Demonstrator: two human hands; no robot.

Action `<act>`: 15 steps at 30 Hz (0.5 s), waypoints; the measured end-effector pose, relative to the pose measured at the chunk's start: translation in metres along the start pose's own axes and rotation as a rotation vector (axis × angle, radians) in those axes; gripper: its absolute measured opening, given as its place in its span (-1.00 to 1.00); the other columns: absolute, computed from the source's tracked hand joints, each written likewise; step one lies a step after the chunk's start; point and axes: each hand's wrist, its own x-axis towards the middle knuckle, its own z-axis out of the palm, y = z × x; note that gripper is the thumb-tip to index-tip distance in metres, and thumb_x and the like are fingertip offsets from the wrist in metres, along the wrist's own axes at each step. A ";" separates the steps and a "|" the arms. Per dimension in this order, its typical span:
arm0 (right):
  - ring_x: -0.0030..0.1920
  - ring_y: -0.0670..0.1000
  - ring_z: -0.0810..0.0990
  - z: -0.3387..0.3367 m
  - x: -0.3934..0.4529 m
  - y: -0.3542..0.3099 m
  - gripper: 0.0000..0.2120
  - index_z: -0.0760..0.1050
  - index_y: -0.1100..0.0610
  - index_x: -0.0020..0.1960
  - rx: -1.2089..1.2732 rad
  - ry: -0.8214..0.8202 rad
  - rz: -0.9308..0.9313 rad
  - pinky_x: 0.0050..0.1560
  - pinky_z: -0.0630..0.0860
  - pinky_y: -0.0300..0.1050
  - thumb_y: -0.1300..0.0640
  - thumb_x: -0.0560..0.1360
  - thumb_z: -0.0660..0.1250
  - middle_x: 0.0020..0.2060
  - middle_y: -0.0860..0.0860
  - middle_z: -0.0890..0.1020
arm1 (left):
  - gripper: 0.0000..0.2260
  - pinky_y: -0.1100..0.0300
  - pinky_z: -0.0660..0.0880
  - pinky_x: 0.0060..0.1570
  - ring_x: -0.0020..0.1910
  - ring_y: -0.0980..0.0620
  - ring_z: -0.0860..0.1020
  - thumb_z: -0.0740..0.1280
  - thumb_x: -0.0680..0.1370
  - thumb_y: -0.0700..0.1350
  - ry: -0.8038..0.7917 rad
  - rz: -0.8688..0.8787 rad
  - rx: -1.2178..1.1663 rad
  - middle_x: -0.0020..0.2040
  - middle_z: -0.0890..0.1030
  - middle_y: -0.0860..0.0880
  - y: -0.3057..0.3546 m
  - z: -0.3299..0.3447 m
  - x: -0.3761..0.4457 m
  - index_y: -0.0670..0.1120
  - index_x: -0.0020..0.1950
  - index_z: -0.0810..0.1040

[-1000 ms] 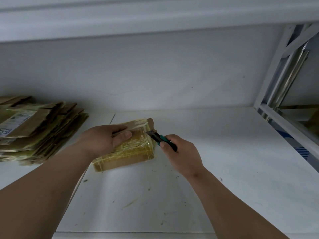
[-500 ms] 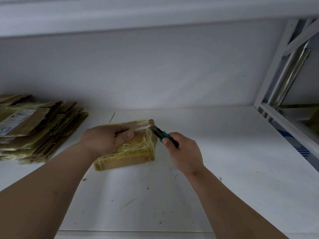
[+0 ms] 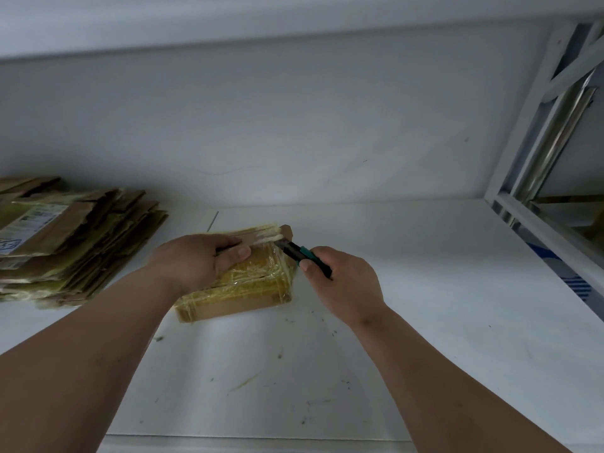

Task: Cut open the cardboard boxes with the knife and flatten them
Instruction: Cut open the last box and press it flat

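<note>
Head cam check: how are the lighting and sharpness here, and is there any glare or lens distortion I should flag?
Head view: dim, flat, bluish light; soft shadows under the forearms. Tape on the cardboard box gives mild sheen, no blown glare. Hands and knife slightly soft; blade tip hard to resolve. Wide-angle bending shows on the shelf frame and flattened stack at the edges.

The right hand (image 3: 343,279) is drawing the knife (image 3: 302,256) up along the taped box (image 3: 248,282) edge toward its far corner.
</note>
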 end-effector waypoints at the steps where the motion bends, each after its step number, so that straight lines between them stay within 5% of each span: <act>1: -0.45 -0.08 0.42 0.000 0.000 0.001 -0.72 0.32 -0.14 -0.27 -0.016 0.005 -0.010 -0.40 0.28 -0.18 -0.12 0.60 0.18 -0.48 -0.10 0.42 | -0.10 0.06 0.45 0.19 0.28 0.03 0.49 -0.24 0.21 0.63 -0.003 0.004 0.008 0.29 0.55 0.16 0.001 0.000 0.001 0.31 0.38 0.40; 6: -0.51 -0.03 0.37 0.004 -0.004 0.005 -0.74 0.37 -0.01 -0.22 -0.089 0.086 -0.102 -0.30 0.20 -0.18 -0.08 0.61 0.18 -0.53 -0.13 0.35 | -0.27 0.08 0.45 0.18 0.27 0.03 0.49 -0.13 0.35 0.51 -0.011 0.011 0.027 0.28 0.56 0.14 0.006 -0.003 0.000 0.27 0.37 0.43; 15: -0.57 -0.06 0.28 0.010 -0.012 0.018 -0.75 0.43 -0.01 -0.22 -0.164 0.103 -0.138 -0.08 0.43 -0.06 -0.08 0.58 0.18 -0.54 -0.14 0.35 | -0.37 0.10 0.47 0.07 0.10 0.05 0.53 -0.08 0.40 0.46 -0.031 0.016 0.038 0.13 0.61 0.13 0.007 -0.007 0.007 0.25 0.27 0.52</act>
